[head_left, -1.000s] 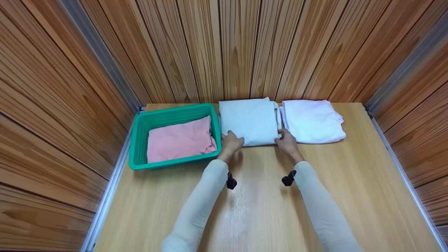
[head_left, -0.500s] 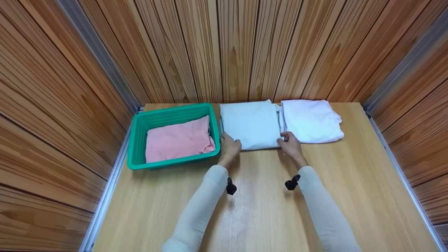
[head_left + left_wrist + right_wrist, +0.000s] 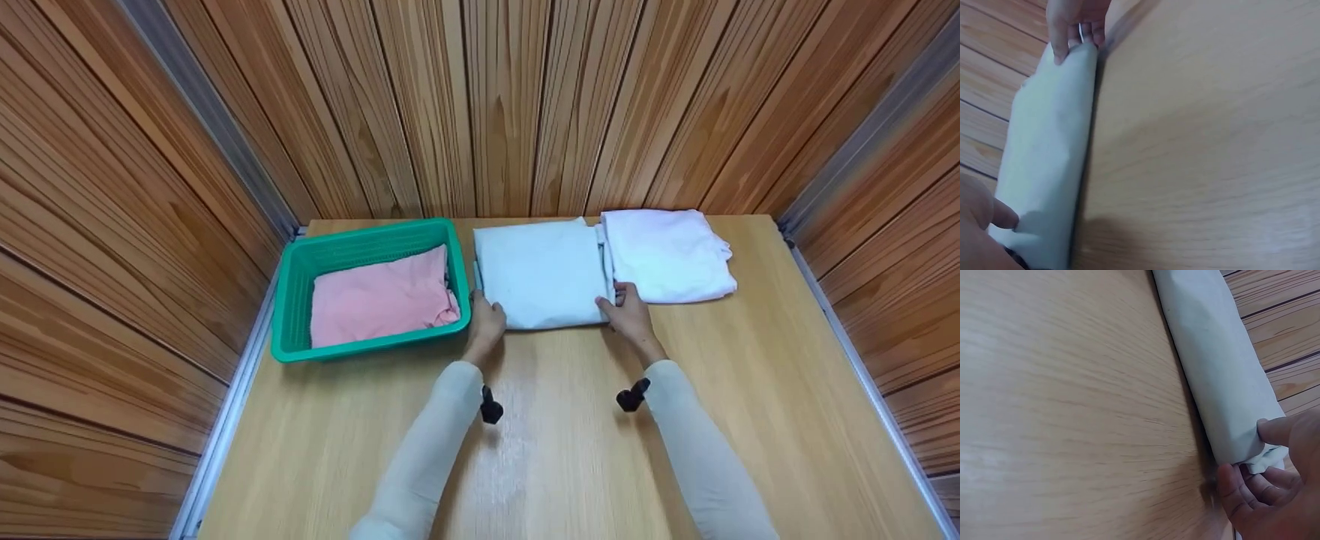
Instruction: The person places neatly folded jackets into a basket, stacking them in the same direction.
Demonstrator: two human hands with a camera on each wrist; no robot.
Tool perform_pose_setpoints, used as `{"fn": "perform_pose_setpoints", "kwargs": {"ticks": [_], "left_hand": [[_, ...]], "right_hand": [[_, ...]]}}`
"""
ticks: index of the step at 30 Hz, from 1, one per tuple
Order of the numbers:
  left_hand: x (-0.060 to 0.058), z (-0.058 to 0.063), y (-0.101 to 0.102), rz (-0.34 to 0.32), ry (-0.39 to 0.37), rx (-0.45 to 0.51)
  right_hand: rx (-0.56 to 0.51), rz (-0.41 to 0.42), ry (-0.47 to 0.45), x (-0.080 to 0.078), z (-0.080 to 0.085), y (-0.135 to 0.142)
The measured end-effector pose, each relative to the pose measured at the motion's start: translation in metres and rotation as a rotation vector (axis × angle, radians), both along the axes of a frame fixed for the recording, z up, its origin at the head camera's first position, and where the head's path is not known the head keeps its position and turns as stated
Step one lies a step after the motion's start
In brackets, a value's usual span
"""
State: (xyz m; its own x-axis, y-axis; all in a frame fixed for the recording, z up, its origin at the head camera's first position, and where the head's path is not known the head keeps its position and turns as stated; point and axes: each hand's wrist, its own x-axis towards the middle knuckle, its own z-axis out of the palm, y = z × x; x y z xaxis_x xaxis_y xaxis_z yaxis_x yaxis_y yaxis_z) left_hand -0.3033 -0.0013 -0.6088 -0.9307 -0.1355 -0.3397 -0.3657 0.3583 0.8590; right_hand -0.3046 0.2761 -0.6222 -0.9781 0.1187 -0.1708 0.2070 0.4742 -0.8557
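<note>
A folded pale blue-green cloth lies between the basket and a folded white cloth. My left hand holds its near left corner, thumb on top; in the left wrist view that thumb presses the upper face. At the near right corner my right hand pinches the fold. The right wrist view shows the right thumb above and curled fingers at the end of the folded layers. The left hand's other fingers are mostly hidden at the cloth's side.
A green plastic basket stands close at the left, a folded pink cloth inside it. Wood-panelled walls enclose the back and both sides of the wooden table. Black wrist cameras hang at the sleeves.
Both hands have drawn the pale blue-green cloth toward the near side and slightly right, away from the back wall. The basket and white cloth stay in place.
</note>
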Motion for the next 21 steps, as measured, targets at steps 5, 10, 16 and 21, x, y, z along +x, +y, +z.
{"fn": "perform_pose_setpoints", "kwargs": {"ticks": [5, 10, 16, 21], "left_hand": [[0.006, -0.009, -0.01, -0.019, -0.055, 0.108], [0.013, -0.013, -0.02, -0.06, -0.1, 0.131], [0.021, -0.021, -0.027, -0.058, -0.068, 0.154], [0.027, -0.026, -0.03, -0.057, -0.01, 0.141]], "right_hand": [[0.015, 0.006, -0.019, 0.004, 0.001, 0.001], [0.033, 0.004, -0.032, 0.008, 0.001, 0.001], [0.001, 0.008, -0.025, 0.014, -0.003, 0.001], [0.006, 0.016, -0.032, 0.023, -0.006, 0.002]]}}
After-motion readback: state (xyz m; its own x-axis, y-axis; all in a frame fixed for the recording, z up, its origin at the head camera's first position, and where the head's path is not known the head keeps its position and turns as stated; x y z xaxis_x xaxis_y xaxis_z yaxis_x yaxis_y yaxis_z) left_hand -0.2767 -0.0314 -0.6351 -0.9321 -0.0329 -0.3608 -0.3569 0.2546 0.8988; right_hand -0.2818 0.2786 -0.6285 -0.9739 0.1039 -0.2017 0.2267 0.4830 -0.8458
